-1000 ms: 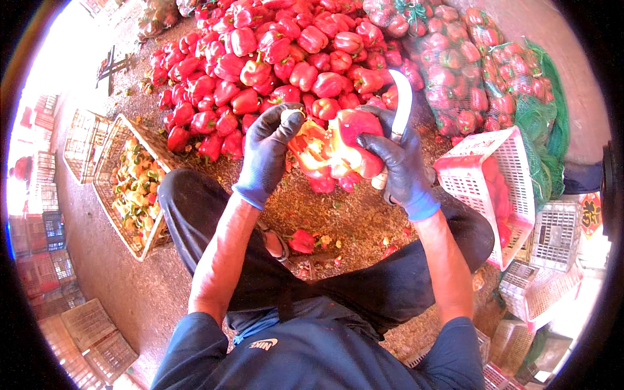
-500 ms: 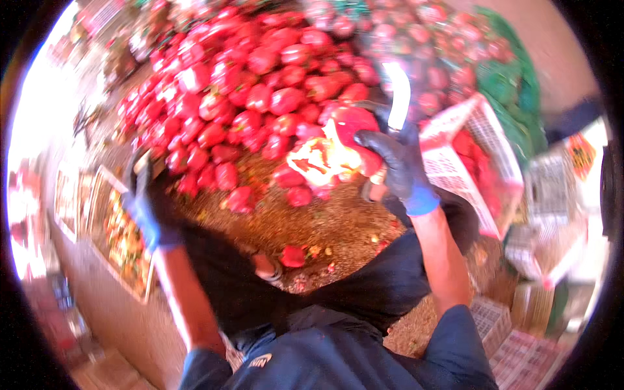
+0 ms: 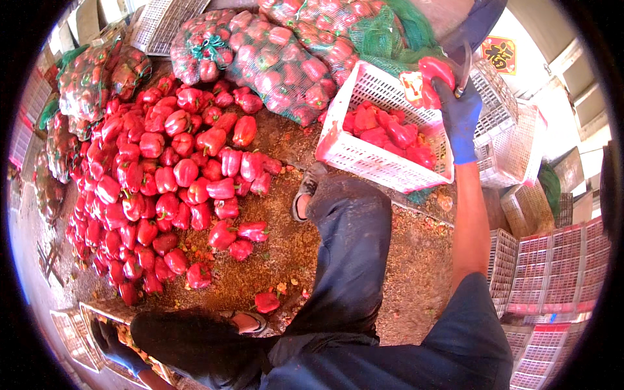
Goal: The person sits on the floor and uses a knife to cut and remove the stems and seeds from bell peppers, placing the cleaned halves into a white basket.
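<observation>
My right hand [image 3: 460, 117], in a dark glove with a blue cuff, grips a cut red pepper [image 3: 434, 71] and a curved knife [image 3: 466, 68], held over the back right of a white crate [image 3: 354, 156] with red pepper pieces [image 3: 396, 133] inside. My left hand [image 3: 114, 344], likewise gloved, is down at the lower left in a crate [image 3: 86, 312] of trimmings, largely hidden behind my knee; its fingers look stretched out, with nothing visible in them. A large pile of whole red peppers [image 3: 166, 179] lies on the floor between my hands.
Mesh sacks of red peppers [image 3: 273, 71] line the back, beside loose green netting [image 3: 403, 39]. Plastic crates [image 3: 539, 273] are stacked at the right. My bent legs [image 3: 344, 247] occupy the lower middle of the floor [image 3: 416, 273].
The view has swung rightward. My hands have parted: the left dropped to the trimmings crate, its small pale piece no longer visible; the right carried pepper and knife over the white crate.
</observation>
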`<state>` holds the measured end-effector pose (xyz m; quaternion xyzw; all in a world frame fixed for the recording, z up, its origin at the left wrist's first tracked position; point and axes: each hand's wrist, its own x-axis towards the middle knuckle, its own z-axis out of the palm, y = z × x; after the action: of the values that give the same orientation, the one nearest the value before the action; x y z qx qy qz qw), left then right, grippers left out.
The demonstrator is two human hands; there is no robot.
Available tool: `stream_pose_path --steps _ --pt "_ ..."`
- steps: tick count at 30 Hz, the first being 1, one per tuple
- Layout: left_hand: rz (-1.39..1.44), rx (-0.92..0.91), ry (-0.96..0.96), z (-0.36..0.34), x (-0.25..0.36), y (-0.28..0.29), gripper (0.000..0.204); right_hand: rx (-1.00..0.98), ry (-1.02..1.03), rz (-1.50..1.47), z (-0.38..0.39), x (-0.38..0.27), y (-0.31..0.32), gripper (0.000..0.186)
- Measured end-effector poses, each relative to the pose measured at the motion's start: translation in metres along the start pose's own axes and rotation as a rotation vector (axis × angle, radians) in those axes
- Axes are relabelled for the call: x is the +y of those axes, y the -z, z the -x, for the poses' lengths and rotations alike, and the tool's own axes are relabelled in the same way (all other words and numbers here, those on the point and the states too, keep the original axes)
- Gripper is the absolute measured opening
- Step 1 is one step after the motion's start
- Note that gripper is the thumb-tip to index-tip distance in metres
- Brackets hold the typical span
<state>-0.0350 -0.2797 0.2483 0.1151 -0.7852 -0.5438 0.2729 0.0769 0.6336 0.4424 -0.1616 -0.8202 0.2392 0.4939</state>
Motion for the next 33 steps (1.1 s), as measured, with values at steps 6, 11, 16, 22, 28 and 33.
stream_pose_path --steps 6,11,16,22,28,33 --pt "-0.018 -0.124 -0.113 0.009 0.109 -0.101 0.042 -0.012 -0.026 0.484 0.039 0.076 -0.065 0.047" --pt "-0.038 -0.438 -0.090 0.001 0.124 -0.161 0.041 -0.496 -0.368 0.568 0.115 0.256 -0.140 0.023" --pt "-0.154 -0.507 0.030 0.017 0.132 -0.161 0.042 -0.407 -0.435 -0.284 0.113 0.182 -0.140 0.029" --pt "-0.449 -0.941 -0.322 0.065 0.034 -0.298 0.062 -0.401 -0.437 -0.702 0.045 0.056 -0.104 0.056" --pt "-0.907 -1.300 -0.354 0.149 -0.049 -0.394 0.109 -0.551 -0.754 -1.220 0.065 -0.077 -0.126 0.063" --pt "-0.693 -1.319 -0.329 0.164 -0.133 -0.418 0.122 -0.549 -0.777 -0.819 0.117 -0.129 -0.157 0.041"
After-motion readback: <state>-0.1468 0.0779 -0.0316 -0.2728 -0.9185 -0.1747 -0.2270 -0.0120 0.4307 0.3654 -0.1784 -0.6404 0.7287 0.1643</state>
